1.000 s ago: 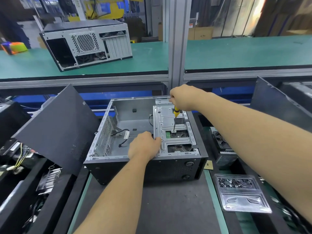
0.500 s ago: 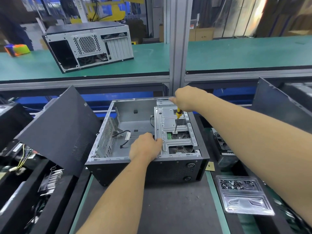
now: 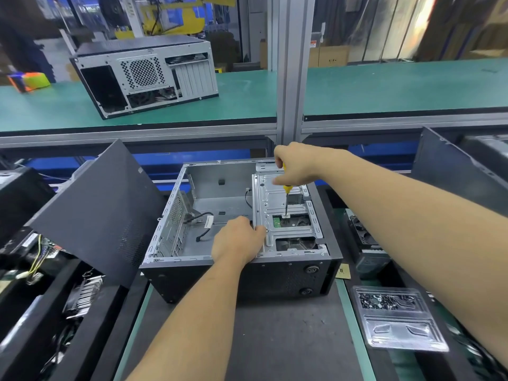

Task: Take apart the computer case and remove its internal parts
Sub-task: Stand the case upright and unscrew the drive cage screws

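Observation:
An open black computer case (image 3: 247,279) lies on its side on the dark mat, its grey interior mostly bare with a loose black cable (image 3: 204,224). A silver drive cage (image 3: 270,204) fills its right part. My right hand (image 3: 298,167) grips a yellow-handled screwdriver (image 3: 286,198), held upright with its tip on a screw in the cage. My left hand (image 3: 237,240) holds the cage's left front edge, fingers curled over it.
A removed black side panel (image 3: 101,213) leans at the left. A clear plastic tray (image 3: 395,317) with screws sits at the right front. Bins of parts (image 3: 41,284) stand left and right. Another case (image 3: 145,75) rests on the green shelf behind.
My right hand has shifted slightly on the screwdriver handle, the tip staying on the same screw. My left hand keeps its hold on the cage.

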